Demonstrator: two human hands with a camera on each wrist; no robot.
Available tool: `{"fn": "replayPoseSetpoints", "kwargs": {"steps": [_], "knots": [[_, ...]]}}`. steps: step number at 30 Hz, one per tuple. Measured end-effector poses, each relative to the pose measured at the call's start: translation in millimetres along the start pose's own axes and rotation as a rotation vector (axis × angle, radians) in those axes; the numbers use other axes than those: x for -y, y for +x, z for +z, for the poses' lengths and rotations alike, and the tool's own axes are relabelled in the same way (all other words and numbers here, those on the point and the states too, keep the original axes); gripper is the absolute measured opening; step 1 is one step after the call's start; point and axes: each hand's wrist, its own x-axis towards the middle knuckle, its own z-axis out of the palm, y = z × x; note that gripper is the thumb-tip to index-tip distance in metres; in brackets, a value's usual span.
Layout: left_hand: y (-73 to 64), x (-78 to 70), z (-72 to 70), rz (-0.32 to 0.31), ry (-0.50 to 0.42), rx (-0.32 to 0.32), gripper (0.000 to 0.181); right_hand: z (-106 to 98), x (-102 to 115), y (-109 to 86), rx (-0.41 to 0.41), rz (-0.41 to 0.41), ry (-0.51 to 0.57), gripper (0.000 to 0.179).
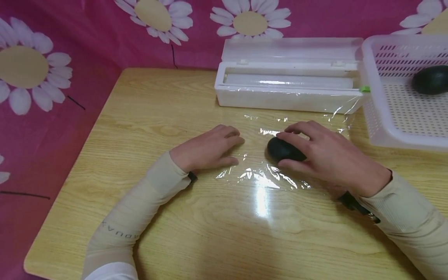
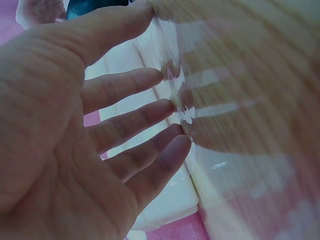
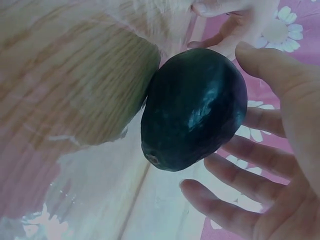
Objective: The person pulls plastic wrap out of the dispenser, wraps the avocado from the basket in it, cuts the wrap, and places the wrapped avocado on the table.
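A dark green, smooth avocado lies on a sheet of clear plastic wrap spread over the table. The right hand holds the avocado from the right, its thumb on the near side and fingers on the far side. In the right wrist view, the thumb tip meets the avocado near its top, with the stem end facing down. My left hand rests at the left edge of the wrap, fingers loosely extended. From the left wrist, its fingertips touch the tabletop through or beside the film.
Behind the hands stands a white wrap dispenser box, lid raised, film roll inside, a green slider at its right end. Right of it is a white perforated basket holding another dark avocado. Flowered pink cloth hangs behind the wooden table.
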Motion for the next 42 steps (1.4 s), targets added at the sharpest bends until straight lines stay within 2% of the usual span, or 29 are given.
{"fn": "replayPoseSetpoints", "kwargs": {"steps": [15, 21, 26, 34, 39, 42], "knots": [[-1.5, -0.8, 4.0, -0.011, 0.011, 0.021, 0.056, -5.0, 0.7, -2.9, -0.030, 0.014, -0.038, 0.056], [-2.4, 0.1, 6.1, -0.026, 0.011, 0.018, 0.056, -8.1, -1.9, -1.1, -0.081, -0.004, -0.041, 0.052], [-2.0, 0.5, 7.3, -0.004, 0.019, 0.004, 0.055, -10.3, -4.0, -2.3, -0.118, -0.024, -0.056, 0.049], [-2.5, -4.8, 5.5, 0.053, 0.058, -0.049, 0.040, -16.0, -5.7, -16.8, -0.154, -0.054, -0.058, 0.043], [-7.8, -12.6, -1.1, 0.067, 0.071, -0.096, 0.037, -19.7, -6.7, -32.3, -0.140, -0.100, -0.085, 0.031], [-11.7, -17.9, -5.1, 0.078, 0.048, -0.074, 0.032, -20.8, -7.2, -41.8, -0.110, -0.124, -0.092, 0.020]]}}
